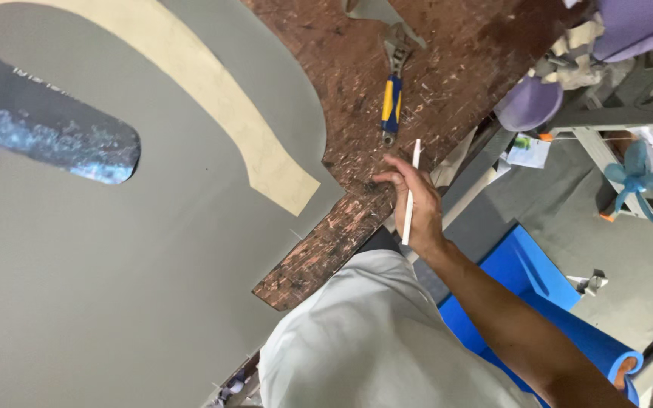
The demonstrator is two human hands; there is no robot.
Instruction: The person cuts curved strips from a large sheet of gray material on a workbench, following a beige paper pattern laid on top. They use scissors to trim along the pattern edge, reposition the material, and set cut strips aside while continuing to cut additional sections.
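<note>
My right hand [416, 204] holds a thin white marking stick [411, 189] upright between its fingers, at the edge of a scarred reddish-brown worktable [447, 68]. A large grey sheet of material [115, 287] covers the left part of the table, with a beige curved pattern piece [213, 91] lying on it. An adjustable wrench with a blue and yellow handle [392, 94] rests on the bare table just beyond my hand. My left hand is out of view. My white shirt [364, 340] fills the lower middle.
A dark blue-speckled oblong piece [47, 132] lies on the grey sheet at left. Beside the table on the floor are a blue foam roll [561, 317], a small blue fan [636, 177], purple fabric [530, 102] and grey frame legs [614, 117].
</note>
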